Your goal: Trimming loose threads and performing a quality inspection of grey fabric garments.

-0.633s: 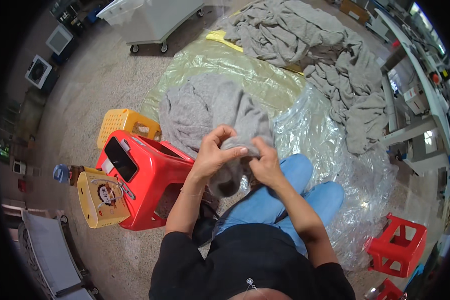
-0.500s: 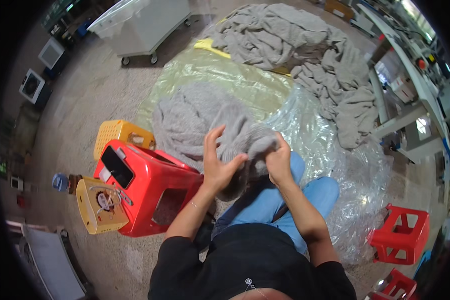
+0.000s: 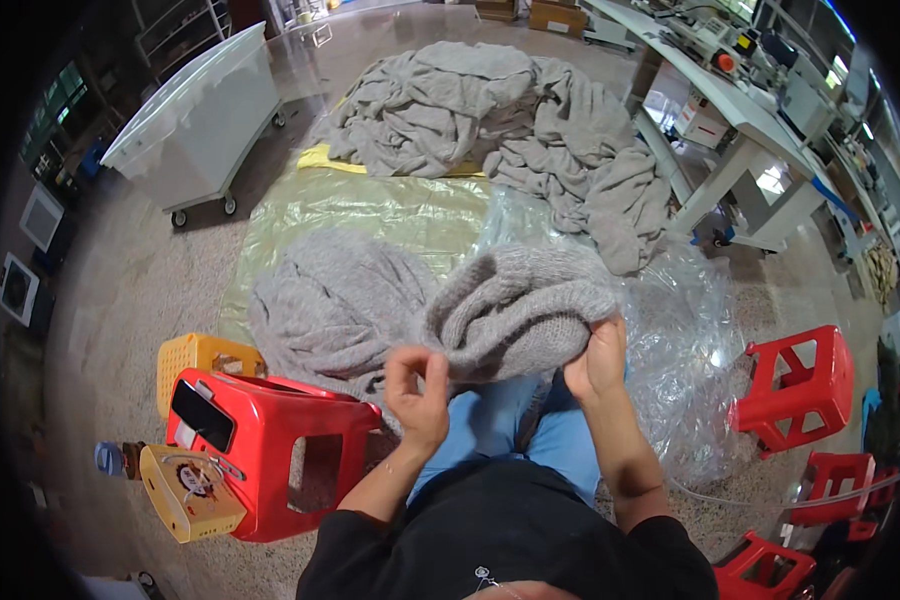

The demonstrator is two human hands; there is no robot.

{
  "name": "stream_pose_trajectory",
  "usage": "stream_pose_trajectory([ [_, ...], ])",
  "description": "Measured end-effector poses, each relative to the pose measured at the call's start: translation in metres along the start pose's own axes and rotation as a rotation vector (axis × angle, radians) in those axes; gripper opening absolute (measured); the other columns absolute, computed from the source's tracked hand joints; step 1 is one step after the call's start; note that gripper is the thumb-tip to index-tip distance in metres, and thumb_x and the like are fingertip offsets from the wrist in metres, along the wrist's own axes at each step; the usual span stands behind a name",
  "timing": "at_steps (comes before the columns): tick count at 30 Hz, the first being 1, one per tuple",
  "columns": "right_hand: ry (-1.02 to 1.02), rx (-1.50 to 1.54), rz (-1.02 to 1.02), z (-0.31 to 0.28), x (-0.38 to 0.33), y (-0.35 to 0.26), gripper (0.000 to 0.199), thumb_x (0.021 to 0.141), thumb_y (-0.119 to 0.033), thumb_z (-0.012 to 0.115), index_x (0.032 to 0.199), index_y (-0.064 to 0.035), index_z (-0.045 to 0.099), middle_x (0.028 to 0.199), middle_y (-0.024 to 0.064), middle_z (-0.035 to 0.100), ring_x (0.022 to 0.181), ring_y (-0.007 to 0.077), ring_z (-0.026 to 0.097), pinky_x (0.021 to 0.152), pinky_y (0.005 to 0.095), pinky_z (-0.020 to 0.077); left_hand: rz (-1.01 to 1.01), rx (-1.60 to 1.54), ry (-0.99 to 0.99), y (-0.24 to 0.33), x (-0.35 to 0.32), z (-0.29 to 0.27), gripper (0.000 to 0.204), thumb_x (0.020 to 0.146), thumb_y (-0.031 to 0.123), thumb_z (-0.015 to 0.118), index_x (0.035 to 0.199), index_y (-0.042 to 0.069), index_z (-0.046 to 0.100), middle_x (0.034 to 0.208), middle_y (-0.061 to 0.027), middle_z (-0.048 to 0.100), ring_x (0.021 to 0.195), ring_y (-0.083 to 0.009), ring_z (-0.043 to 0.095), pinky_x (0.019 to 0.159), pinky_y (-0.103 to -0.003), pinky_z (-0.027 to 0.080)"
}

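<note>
A piece of grey knit fabric [image 3: 530, 300] hangs over my lap, its ribbed, folded edge bunched into a loose loop. My right hand [image 3: 597, 355] grips the right end of that edge between thumb and fingers. At the lower left corner of the knit is my left hand [image 3: 418, 393], its fingers curled in toward the thumb and a little blurred; anything between them is too small to make out. Behind the left hand a large heap of the same grey knit [image 3: 335, 300] rests on plastic sheeting.
To my left stands a red stool [image 3: 280, 460] with a phone [image 3: 203, 415], and a yellow basket [image 3: 185, 495] hangs at its side. Farther off are a white wheeled bin [image 3: 195, 120], another grey knit pile [image 3: 450, 105] and a white workbench [image 3: 705, 95]. More red stools [image 3: 798, 390] stand right.
My view has tilted up. The held knit has been spread wider, its edge lifted and turned to the right by my right hand. My left hand's fingers have gone from spread to curled.
</note>
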State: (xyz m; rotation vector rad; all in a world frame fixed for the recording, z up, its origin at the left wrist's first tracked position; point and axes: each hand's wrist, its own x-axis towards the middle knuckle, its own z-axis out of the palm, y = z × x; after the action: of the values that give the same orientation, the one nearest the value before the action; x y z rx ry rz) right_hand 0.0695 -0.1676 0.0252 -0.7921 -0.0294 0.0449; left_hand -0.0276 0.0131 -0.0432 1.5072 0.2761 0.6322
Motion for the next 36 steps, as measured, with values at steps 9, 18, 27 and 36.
stream_pose_trajectory([
  [9,-0.200,-0.178,0.277,-0.050,-0.079,0.049,0.041,0.083,-0.005,0.056,0.123,-0.0024,0.045,0.115,0.0098,0.055,0.109,0.0178,0.051,0.093,0.0316,0.0405,-1.017,-0.601,-0.272,-0.027,-0.021,0.050,0.031,0.087,0.020,0.059,0.111,0.000,0.057,0.108,-0.0100,0.060,0.100,-0.0219,0.059,0.074,-0.033,0.053],
  [18,-0.247,-0.762,0.000,-0.023,-0.025,0.004,0.021,0.086,-0.011,0.062,0.100,0.0037,0.062,0.090,0.0041,0.065,0.082,0.0083,0.057,0.073,0.0245,0.0474,-0.329,-0.191,-0.234,0.034,0.024,0.021,0.029,0.081,0.001,0.065,0.108,-0.003,0.059,0.098,-0.0082,0.065,0.086,-0.0155,0.061,0.077,-0.029,0.050],
  [27,-0.200,-0.947,-0.718,0.111,-0.059,-0.191,0.036,0.087,-0.028,0.062,0.107,0.0028,0.061,0.101,0.0080,0.064,0.089,0.0150,0.060,0.078,0.0280,0.0485,0.161,-0.216,-0.485,0.270,0.060,-0.002,0.043,0.070,0.009,0.065,0.110,-0.004,0.058,0.097,-0.0117,0.065,0.088,-0.0203,0.062,0.084,-0.031,0.048],
  [36,-0.116,-1.003,-1.159,0.029,-0.091,-0.247,0.036,0.092,-0.026,0.049,0.110,0.0044,0.060,0.104,0.0142,0.062,0.096,0.0187,0.060,0.087,0.0317,0.0475,0.212,-0.145,-0.855,0.276,0.109,-0.004,0.040,0.066,0.003,0.064,0.105,-0.005,0.059,0.095,-0.0116,0.065,0.090,-0.0191,0.062,0.084,-0.030,0.049],
])
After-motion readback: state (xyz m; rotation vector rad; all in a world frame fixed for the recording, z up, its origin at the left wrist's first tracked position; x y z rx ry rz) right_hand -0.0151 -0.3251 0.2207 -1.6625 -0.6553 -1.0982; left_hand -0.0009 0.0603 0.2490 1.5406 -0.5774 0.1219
